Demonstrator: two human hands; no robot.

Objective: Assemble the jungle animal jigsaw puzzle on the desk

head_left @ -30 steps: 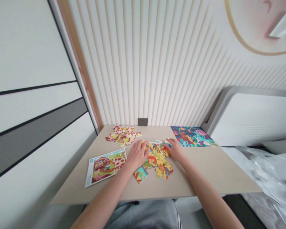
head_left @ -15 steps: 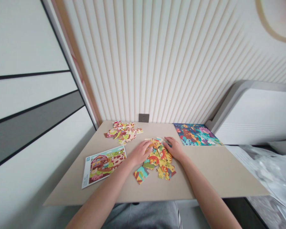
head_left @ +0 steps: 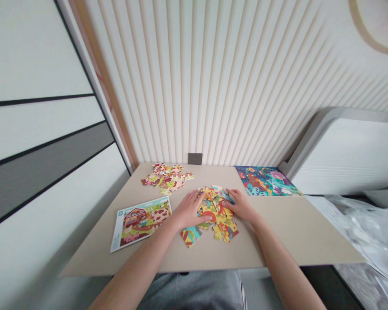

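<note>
A loose heap of yellow jigsaw puzzle pieces [head_left: 218, 211] lies on the beige table between my two hands. My left hand [head_left: 191, 210] rests against the heap's left side, fingers stretched and thumb spread over the pieces. On the opposite side, my right hand [head_left: 239, 206] touches the heap with its fingers apart. Neither hand grips a piece. A turquoise and orange puzzle piece [head_left: 190, 235] sticks out at the heap's near left, just below my left hand. Some pieces under the fingers are hidden.
A farm picture card [head_left: 144, 220] lies to the left. Behind it is a second pile of puzzle pieces [head_left: 168, 177]. A dark blue illustrated sheet [head_left: 267, 181] lies at the back right of the table [head_left: 294, 232]. Clear plastic wrapping [head_left: 364, 224] lies beyond the right edge.
My left hand has opened wider and its thumb has come nearer over the pieces. My right hand has shifted slightly nearer, its thumb now over the heap.
</note>
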